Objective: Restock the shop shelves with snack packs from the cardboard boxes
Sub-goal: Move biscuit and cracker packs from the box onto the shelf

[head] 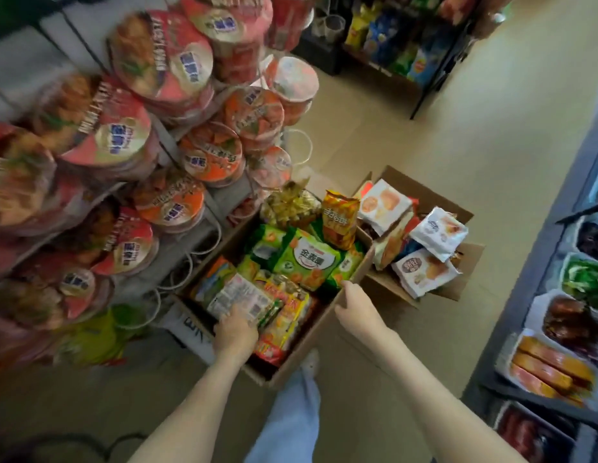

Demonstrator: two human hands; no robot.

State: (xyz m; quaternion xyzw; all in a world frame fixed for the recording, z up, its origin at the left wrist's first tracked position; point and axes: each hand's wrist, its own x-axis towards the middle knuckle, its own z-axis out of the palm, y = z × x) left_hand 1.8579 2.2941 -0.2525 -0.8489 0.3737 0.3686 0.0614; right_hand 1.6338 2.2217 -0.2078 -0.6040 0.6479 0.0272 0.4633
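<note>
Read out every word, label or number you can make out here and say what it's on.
"金麦圆", as best it reads: green pack in the near cardboard box.
Noodle bowl lids: lettering too blurred.
Orange bag, white packs: print too blurred.
White-labelled pack at the left hand: too small.

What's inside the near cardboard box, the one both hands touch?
In the near box: green packs, an upright orange bag, red-yellow packs, and a white-labelled pack gripped by the left hand. Right hand holds the rim. Lower layers and the box floor are covered.
</note>
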